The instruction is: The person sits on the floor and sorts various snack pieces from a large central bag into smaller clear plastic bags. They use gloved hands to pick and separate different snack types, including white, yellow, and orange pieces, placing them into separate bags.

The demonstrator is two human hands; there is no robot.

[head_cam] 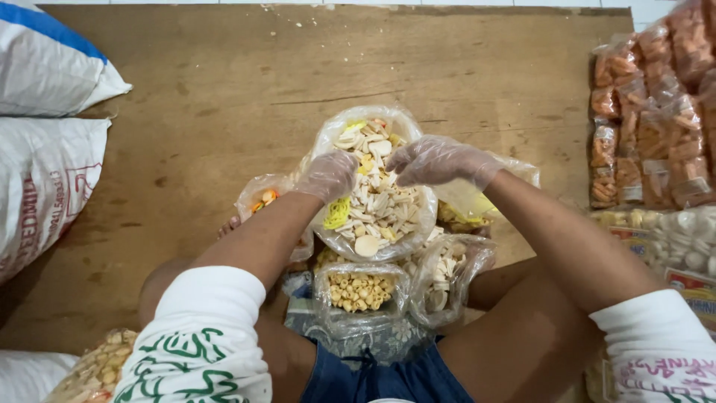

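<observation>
A clear plastic bag (pixel 406 239) full of mixed pale and yellow raw crackers lies open in front of me on the wooden floor (pixel 224 97). My left hand (pixel 327 175), in a thin clear glove, rests on the bag's left rim with fingers curled. Over the bag's upper right side, my gloved right hand (pixel 440 160) has its fingers pinched together above the crackers; whether it holds a piece I cannot tell. Smaller bags sit near my lap: one of small yellow shells (pixel 360 292), one of pale pieces (pixel 445 277), one with orange bits (pixel 262 198).
Two large white sacks (pixel 45 149) lie at the left. Stacked packets of orange snacks (pixel 649 127) stand at the right, with a bag of white round pieces (pixel 682 242) below them. Another bag of pale snacks (pixel 89 369) lies at the bottom left.
</observation>
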